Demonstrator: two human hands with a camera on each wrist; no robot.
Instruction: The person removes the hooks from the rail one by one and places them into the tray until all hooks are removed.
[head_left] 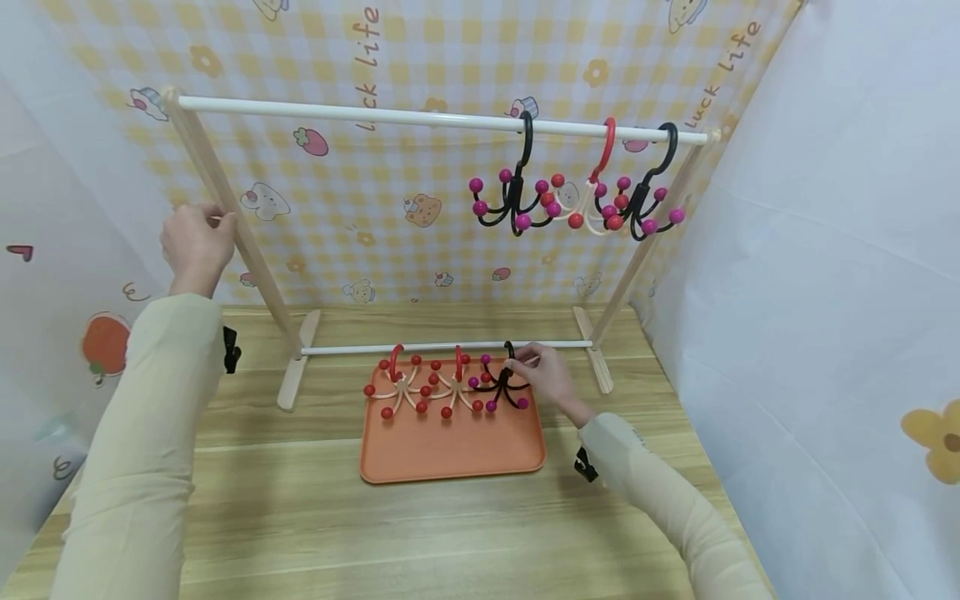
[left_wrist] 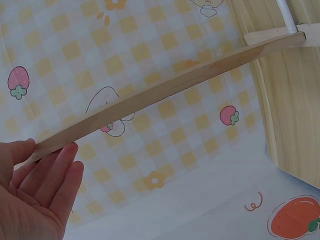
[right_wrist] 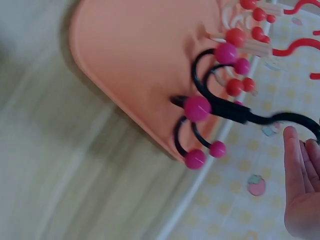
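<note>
My left hand (head_left: 198, 242) grips the left wooden post (left_wrist: 165, 87) of a hanging rack near its top, thumb on one side and fingers on the other. Low over the back right of an orange tray (head_left: 453, 450), my right hand (head_left: 547, 375) pinches a black claw hanger (right_wrist: 227, 110) by its hook. Its curved arms end in pink balls and overlap the tray. Beside it on the tray are two cream hangers with red hooks and red balls, a middle one (head_left: 457, 387) and a left one (head_left: 402, 386).
On the rack's white top bar (head_left: 360, 112) hang two black hangers (head_left: 516, 196) and a cream hanger with a red hook (head_left: 588, 196), toward the right. A white lower bar (head_left: 345, 349) runs behind the tray. Patterned cloth covers the back; a white wall (head_left: 795, 275) stands at right.
</note>
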